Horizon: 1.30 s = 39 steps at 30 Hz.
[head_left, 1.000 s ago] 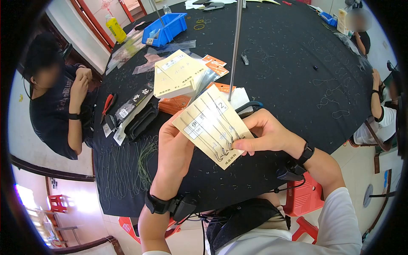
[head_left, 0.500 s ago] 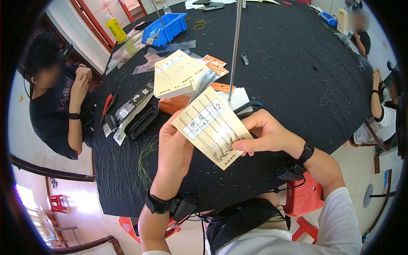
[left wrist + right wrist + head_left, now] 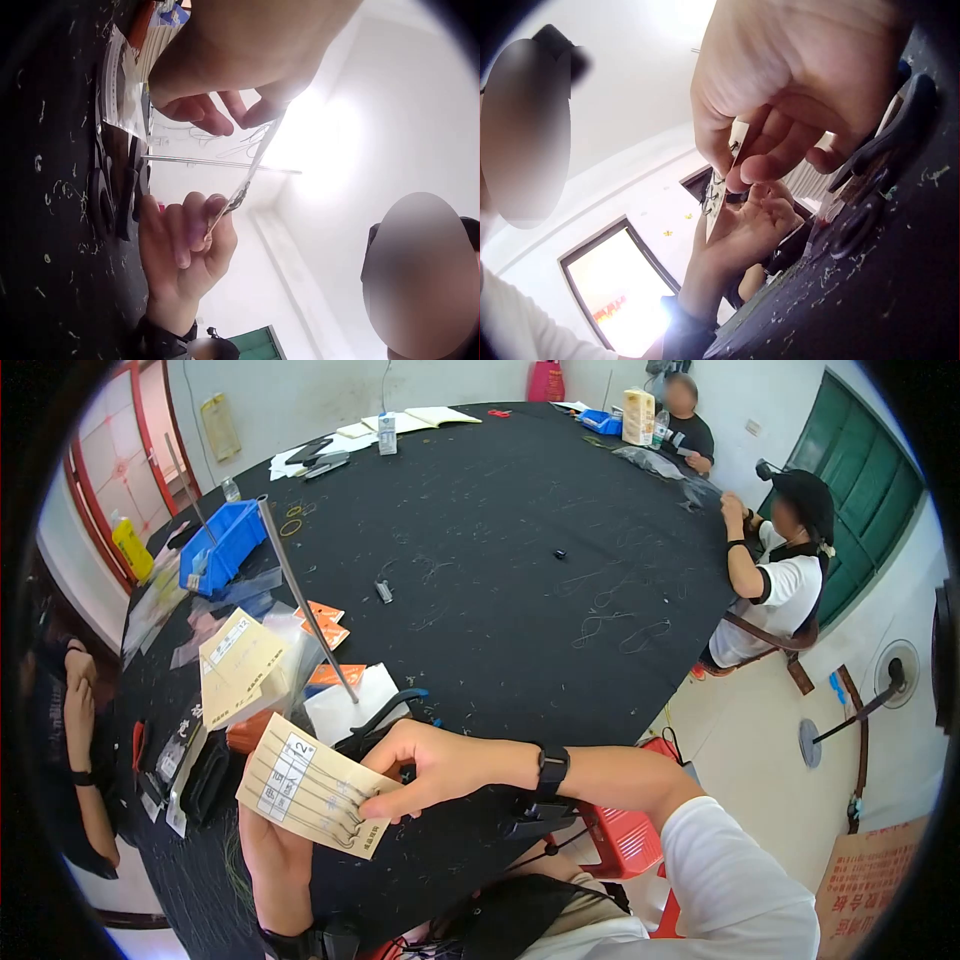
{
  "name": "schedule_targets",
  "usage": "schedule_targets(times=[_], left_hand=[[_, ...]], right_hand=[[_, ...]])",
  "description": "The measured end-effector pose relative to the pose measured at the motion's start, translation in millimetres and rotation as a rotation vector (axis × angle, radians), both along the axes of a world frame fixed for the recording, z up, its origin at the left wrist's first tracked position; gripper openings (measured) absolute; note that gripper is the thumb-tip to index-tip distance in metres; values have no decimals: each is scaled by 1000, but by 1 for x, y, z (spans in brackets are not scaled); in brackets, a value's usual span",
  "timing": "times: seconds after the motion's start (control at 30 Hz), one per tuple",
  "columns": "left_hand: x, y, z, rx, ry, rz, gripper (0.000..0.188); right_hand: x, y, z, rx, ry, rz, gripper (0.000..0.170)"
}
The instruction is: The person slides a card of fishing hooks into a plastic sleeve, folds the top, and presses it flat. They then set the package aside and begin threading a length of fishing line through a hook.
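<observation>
we saw a cream rectangular paper card with a printed label and dark hooks on fine lines [image 3: 315, 790] raised in the air, tilted, over the near left part of the table; its hooked end lay under the right thumb, and its other end stood in front of the left hand.

the large table under a matte black cloth [image 3: 480, 560] was strewn with pale clippings. toward its left edge we noted a thick stack of cream cards [image 3: 238, 670] and, farther along that edge, an open blue plastic bin [image 3: 222, 550]. a thin silver metal rod [image 3: 305, 605] stood slanting near two small orange packets [image 3: 322, 625]. white papers and an open notebook [image 3: 440, 417] lay along the far edge. beyond the right edge we saw a seated person in a black cap and white shirt [image 3: 790, 580], a green door [image 3: 870, 500] and a grey standing fan [image 3: 850, 705].

the bare right hand [image 3: 425, 765] pinched the card, thumb on the hook side and fingertips behind, clamped together on it. the bare left hand [image 3: 275, 870] supported the back of the card with loosely curled fingers; whether they gripped it as well, we could not tell.
</observation>
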<state>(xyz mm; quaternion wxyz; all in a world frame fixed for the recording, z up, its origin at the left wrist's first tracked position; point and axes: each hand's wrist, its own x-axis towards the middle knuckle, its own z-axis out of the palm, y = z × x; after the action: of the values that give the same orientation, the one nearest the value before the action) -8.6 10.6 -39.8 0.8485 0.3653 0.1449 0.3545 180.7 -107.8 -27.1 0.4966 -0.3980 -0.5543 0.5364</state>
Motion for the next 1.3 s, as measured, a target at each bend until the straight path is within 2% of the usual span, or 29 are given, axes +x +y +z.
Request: schedule_targets(times=[0.17,0.37,0.4,0.47,0.57,0.83,0.93,1.03,1.1,1.23,1.3], left_hand=[[-4,5,-1,14,29,-106,31],[2,-3,12,23,85,-35,30],[3,-3,11,78,60,-48,34],[-1,-3,4,-12,85,-14,43],[7,-3,14,92,84,-31,39],[2,-3,11,60,5,-196,41],[2,0,8,-63,-128,-254,42],[0,0,5,-106,-8,-214,41],[1,-7,12,-19,153,-197,40],[5,-10,18,-38,112,-174,39],[4,-9,16,41,44,-215,39]], right_hand=[[-1,-2,5,-15,-6,32,26],[-1,0,5,11,-47,10,25],[0,-1,6,-7,-62,4,25],[-2,-1,4,11,-65,-15,22],[-1,-2,10,11,-102,-10,25],[-3,-3,9,-25,-62,-64,21],[-1,-1,9,-10,-84,-36,21],[-2,-2,10,-19,-92,-41,20],[-2,-3,11,-13,-105,-35,21],[0,-3,7,-28,-106,-23,21],[-3,-3,10,-14,-68,-53,21]])
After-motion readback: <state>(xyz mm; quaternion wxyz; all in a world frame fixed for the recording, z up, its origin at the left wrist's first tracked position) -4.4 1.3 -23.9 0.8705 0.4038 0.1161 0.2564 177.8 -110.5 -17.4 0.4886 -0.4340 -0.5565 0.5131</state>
